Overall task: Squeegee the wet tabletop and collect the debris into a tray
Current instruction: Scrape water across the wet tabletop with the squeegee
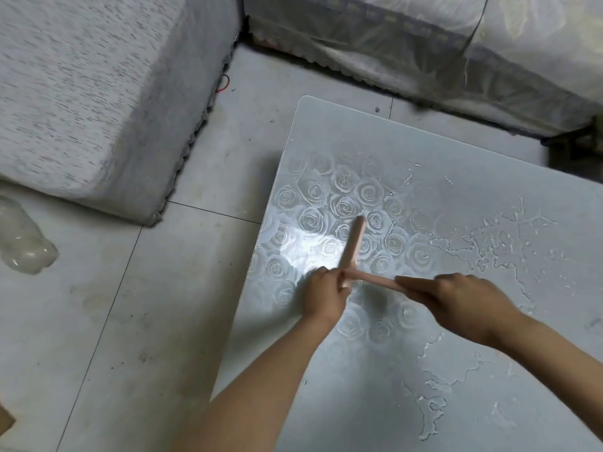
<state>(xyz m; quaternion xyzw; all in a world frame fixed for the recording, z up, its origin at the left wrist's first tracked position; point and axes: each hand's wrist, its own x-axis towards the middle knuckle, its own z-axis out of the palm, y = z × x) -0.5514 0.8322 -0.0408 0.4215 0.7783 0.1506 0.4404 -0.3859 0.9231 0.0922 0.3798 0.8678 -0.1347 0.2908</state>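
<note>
Now we see a pink squeegee [350,259] low over the table [359,132], near its nine-o'clock edge, above the roses [342,203] printed there. Its blade [355,238] runs from the hands toward twelve o'clock, and its handle [375,280] points toward three o'clock. The left hand [323,296] grips the near end of the blade where it meets the handle, fingers curled tight round it. The right hand [463,298] holds the handle's far end, fingers wrapped together over it, knuckles up. The hands are near each other, with a bare stretch of handle between them. We cannot tell whether the blade touches the tabletop. Water [509,239] lies in thin, ragged pools from two o'clock round to five o'clock of the squeegee, apart from the blade. Off the table, at nine o'clock, a clear bottle [23,243] rests on the tiled floor [130,305]. A grey sofa [81,93] stands at ten o'clock, and a second covered seat [424,44] at twelve o'clock.
</note>
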